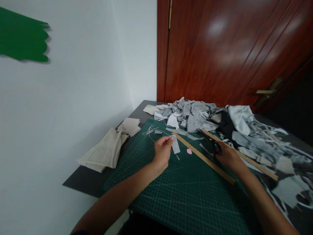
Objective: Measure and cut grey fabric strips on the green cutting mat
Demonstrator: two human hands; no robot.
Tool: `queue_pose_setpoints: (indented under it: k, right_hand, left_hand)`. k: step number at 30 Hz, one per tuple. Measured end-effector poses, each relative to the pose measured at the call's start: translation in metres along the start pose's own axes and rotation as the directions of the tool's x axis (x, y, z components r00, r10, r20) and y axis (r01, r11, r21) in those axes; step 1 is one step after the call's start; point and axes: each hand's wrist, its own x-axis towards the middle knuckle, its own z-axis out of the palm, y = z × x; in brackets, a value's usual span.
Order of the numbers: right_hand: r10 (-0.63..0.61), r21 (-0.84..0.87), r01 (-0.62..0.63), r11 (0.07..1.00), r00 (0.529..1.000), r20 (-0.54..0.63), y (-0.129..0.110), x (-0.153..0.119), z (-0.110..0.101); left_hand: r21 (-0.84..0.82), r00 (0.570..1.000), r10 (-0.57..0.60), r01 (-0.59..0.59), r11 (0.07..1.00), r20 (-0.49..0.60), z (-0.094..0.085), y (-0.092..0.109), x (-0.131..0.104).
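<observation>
Between the thumb and fingers of my left hand (163, 150) is a small grey strip of fabric (176, 146), held above the green cutting mat (186, 192). My right hand (226, 154) is closed on the handles of black scissors (212, 141), whose blades point up and to the left. A wooden ruler (205, 159) lies slantwise on the mat between my hands. Near it are a pink piece of chalk (189, 151) and a narrow grey scrap (185, 133). Thin white cord (149, 131) loops on the mat beyond my left hand.
A large heap of grey and white fabric scraps (195, 112) spreads along the back and right. A second wooden ruler (256, 164) lies by the right-hand scraps. Folded beige cloth (105, 148) rests at the left, beside the white wall. Behind the table stands a brown door (220, 58).
</observation>
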Motion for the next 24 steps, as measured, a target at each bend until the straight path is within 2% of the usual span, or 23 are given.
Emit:
queue_pose_setpoints:
  k: [6,11,13,15,17,19,20,21,22,24]
  right_hand:
    - [-0.083,-0.147,0.092,0.985,0.995,0.063,0.000,-0.008,0.000]
    - [-0.044,-0.309,0.077,0.948,0.993,0.113,-0.010,-0.016,-0.006]
    - [-0.028,-0.369,0.065,0.927,0.994,0.103,-0.014,-0.017,-0.010]
    - [-0.042,-0.383,0.056,0.922,0.998,0.044,-0.020,-0.017,-0.013]
    - [-0.073,-0.260,0.058,0.964,0.996,-0.046,-0.032,-0.016,-0.014]
    - [-0.075,0.051,0.081,0.995,0.991,-0.115,-0.051,-0.019,-0.012]
    - [-0.036,0.245,0.064,0.967,0.993,-0.115,-0.064,-0.022,-0.009]
    - [-0.015,0.440,0.052,0.897,0.996,-0.088,-0.078,-0.026,-0.005]
    - [-0.027,0.615,0.044,0.787,0.999,-0.037,-0.093,-0.032,0.000]
    - [-0.073,0.823,-0.015,0.568,0.995,0.068,-0.120,-0.044,0.010]
  left_hand:
    - [-0.007,0.997,-0.071,0.071,0.997,0.006,0.002,0.002,-0.003]
    - [-0.048,0.990,-0.139,0.140,0.989,0.014,0.003,0.003,-0.005]
    - [-0.049,0.986,-0.160,0.162,0.986,0.041,0.003,0.003,-0.005]
    - [-0.045,0.984,-0.168,0.170,0.984,0.062,0.003,0.002,-0.006]
    - [-0.036,0.984,-0.160,0.163,0.986,0.075,0.003,-0.001,-0.009]
    - [-0.020,0.985,-0.150,0.152,0.988,0.086,0.004,-0.004,-0.012]
    - [-0.011,0.984,-0.151,0.153,0.988,0.095,0.005,-0.005,-0.015]
    - [-0.004,0.982,-0.157,0.158,0.987,0.104,0.006,-0.007,-0.018]
    - [0.002,0.980,-0.165,0.166,0.986,0.115,0.006,-0.008,-0.021]
    - [0.018,0.973,-0.184,0.183,0.983,0.142,0.008,-0.012,-0.028]
